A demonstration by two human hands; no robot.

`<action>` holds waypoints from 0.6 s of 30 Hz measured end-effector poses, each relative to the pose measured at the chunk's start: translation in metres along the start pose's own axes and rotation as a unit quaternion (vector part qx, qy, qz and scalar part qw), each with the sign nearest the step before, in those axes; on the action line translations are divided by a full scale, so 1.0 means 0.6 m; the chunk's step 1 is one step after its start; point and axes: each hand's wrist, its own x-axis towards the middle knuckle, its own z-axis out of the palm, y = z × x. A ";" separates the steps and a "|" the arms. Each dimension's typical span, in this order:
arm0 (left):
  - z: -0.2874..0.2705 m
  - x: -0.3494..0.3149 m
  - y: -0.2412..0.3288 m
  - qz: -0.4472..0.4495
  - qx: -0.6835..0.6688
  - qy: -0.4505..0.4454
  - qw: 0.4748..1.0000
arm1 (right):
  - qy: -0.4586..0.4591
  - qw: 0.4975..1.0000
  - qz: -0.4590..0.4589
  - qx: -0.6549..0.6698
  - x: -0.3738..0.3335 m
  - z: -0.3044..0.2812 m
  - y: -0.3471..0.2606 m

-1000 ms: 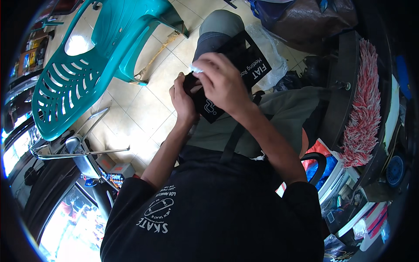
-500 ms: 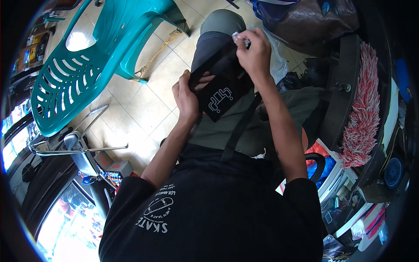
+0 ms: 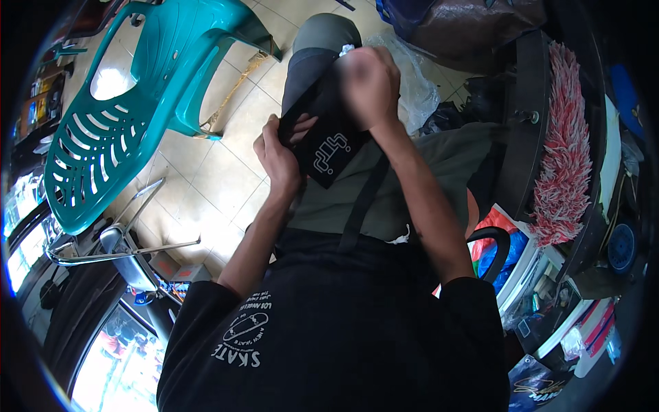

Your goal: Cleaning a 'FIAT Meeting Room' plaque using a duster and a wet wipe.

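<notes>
Gripping the left edge of a black sign (image 3: 333, 145) over the lap (image 3: 329, 209) with left hand (image 3: 280, 156); curling blurred right hand (image 3: 374, 86) round a white wad (image 3: 347, 50) at the far end. Leaving room leftward over tiled floor (image 3: 216, 172) up to a green chair (image 3: 162, 99); bounded right by plastic bag (image 3: 417, 96) and dark cabinet (image 3: 518, 147).

A pale beige floor of square tiles (image 3: 220, 175) carries a green plastic chair with a slotted back (image 3: 171, 89), which stands on its legs. Also on the tiles lie a clear, crinkled plastic sheet (image 3: 420, 93) and, just beyond it, a large brown bag with blue sides (image 3: 463, 34). A fluffy red-and-white duster (image 3: 563, 151) lies along a dark, drawer-fronted desk (image 3: 518, 141) at the right.
</notes>
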 end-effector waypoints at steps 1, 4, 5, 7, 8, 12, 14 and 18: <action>-0.002 -0.003 -0.006 0.007 -0.003 0.024 1.000 | -0.006 1.000 -0.030 -0.008 -0.008 0.002 -0.013; -0.012 -0.003 -0.019 0.038 0.016 0.052 0.998 | -0.074 0.992 -0.048 0.090 -0.062 0.006 -0.073; -0.017 -0.001 -0.019 0.035 0.008 0.043 0.998 | -0.067 0.990 -0.079 0.101 -0.068 0.010 -0.075; -0.024 0.001 -0.011 0.012 -0.008 0.031 0.999 | -0.077 0.985 -0.114 0.101 -0.055 0.007 -0.065; -0.022 0.005 -0.004 -0.009 -0.017 0.026 0.999 | -0.071 0.990 -0.098 0.069 -0.034 0.010 -0.047; 0.003 -0.004 0.008 -0.008 0.022 -0.002 1.000 | 0.034 0.998 -0.046 -0.020 0.033 0.010 0.030; -0.005 -0.007 -0.001 -0.002 0.013 0.024 1.000 | 0.012 0.998 -0.052 -0.041 0.025 0.018 0.014; -0.007 -0.006 -0.007 0.018 0.026 0.036 0.999 | -0.067 0.988 -0.117 0.069 -0.034 0.009 -0.039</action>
